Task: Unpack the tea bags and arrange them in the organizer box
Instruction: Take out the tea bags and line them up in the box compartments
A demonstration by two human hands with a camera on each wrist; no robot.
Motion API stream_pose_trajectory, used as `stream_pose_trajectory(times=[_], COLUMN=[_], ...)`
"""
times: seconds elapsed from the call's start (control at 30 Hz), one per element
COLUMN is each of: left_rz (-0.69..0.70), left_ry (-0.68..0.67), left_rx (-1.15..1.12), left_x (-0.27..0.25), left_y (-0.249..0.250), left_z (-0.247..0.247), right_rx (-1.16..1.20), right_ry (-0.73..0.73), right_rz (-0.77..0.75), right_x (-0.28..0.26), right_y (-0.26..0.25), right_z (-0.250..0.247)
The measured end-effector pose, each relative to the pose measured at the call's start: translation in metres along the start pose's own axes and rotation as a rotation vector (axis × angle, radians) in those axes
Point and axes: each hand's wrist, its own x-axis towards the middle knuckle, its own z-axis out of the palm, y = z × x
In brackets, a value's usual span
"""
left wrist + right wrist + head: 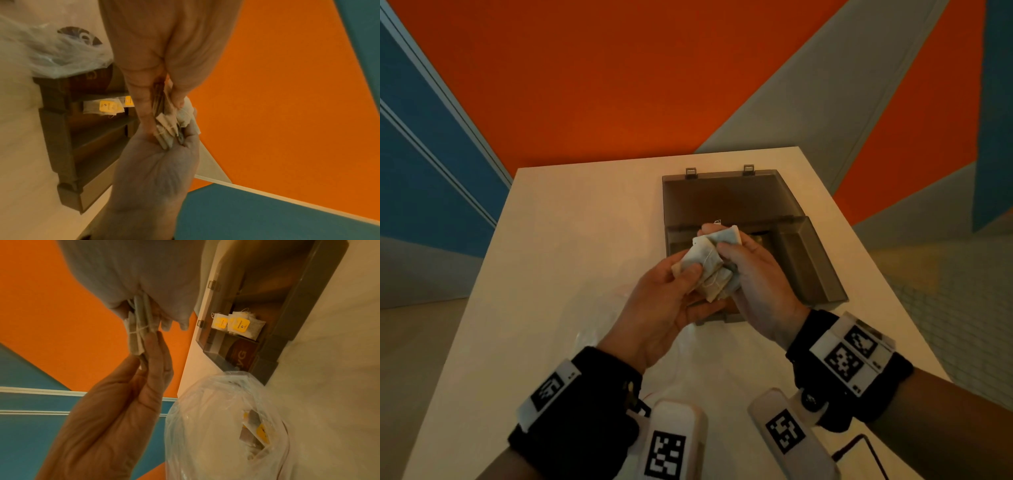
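Note:
Both hands hold a small bunch of pale tea bags (708, 265) with white threads just above the front left of the grey organizer box (822, 267). My left hand (688, 278) pinches the bunch from the left with its thumb on top. From the right, my right hand (724, 255) grips the same bunch. Seen from the left wrist, the bunch (167, 129) is pressed between both hands. Two or three tea bags with yellow tags (239, 326) lie in one compartment of the box (296, 308). More tea bags (256, 430) remain inside a clear plastic bag (216, 402).
The box's lid (722, 198) lies open flat toward the back of the white table (551, 240). The clear plastic bag (619, 329) lies on the table in front of the box, under my wrists. A brown printed packet (240, 356) sits in the nearest compartment.

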Motion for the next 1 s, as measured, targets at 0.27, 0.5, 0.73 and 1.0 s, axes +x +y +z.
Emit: stream_pose_trajectory(times=[0.27,0.5,0.73,1.0], left_rz=[0.015,0.050,0.065,0.170], left_ry=[0.056,0.099,0.106,0.154], left_rx=[0.083,0.185,0.153,0.206], left_x=[0.003,0.005,0.004,0.003], left_y=[-0.004,-0.003,-0.002,-0.002], left_z=[-0.009,-0.016,-0.017,-0.018], right_rx=[-0.017,-0.025,-0.020,-0.152], right_ry=[0.135,0.180,0.167,0.009], right_rz=[-0.036,-0.197,-0.155,-0.075], right_x=[0.011,0.016,0.018,0.015], right_y=[-0.011,-0.020,-0.017,-0.011], right_z=[-0.013,-0.014,-0.014,-0.014])
